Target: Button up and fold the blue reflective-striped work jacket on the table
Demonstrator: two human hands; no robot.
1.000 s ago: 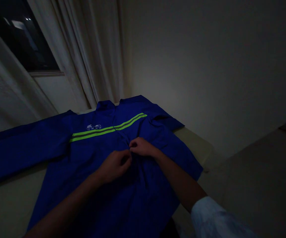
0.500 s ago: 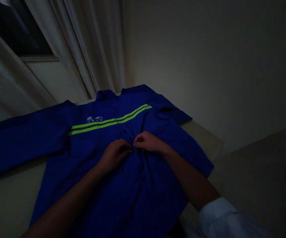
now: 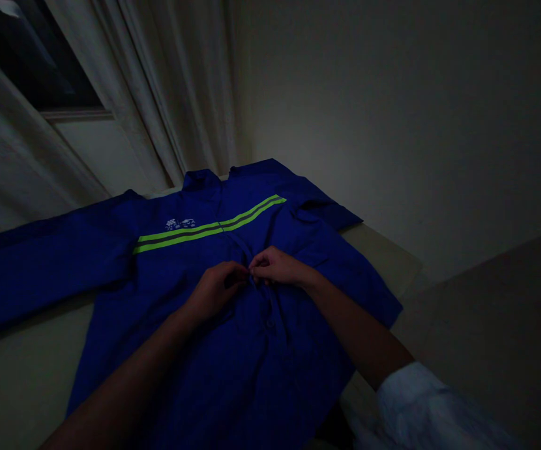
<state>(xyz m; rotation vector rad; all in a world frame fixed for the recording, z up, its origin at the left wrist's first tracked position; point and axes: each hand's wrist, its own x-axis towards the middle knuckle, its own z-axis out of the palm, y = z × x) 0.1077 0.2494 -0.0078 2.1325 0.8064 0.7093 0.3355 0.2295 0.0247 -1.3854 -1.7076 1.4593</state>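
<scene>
A dark blue work jacket [image 3: 181,362] lies spread face up, with a yellow-green reflective stripe [image 3: 179,237] across its chest and a white print above the stripe. My left hand [image 3: 217,284] pinches the cloth at the front opening. Fingertips of my right hand [image 3: 277,265] close on the same opening from the other side, almost touching the left ones. Whatever small part lies between the fingertips is hidden. Below the hands a button [image 3: 269,324] shows faintly on the front edge.
The jacket rests on a pale table [image 3: 12,387], whose right corner shows beside the wall [image 3: 392,125]. Long curtains [image 3: 148,94] hang behind it, next to a dark window [image 3: 31,56]. One sleeve [image 3: 40,269] stretches out to the left. The light is dim.
My two hands have drawn closer together at the front opening, so their fingertips now nearly meet. The jacket lies almost as before.
</scene>
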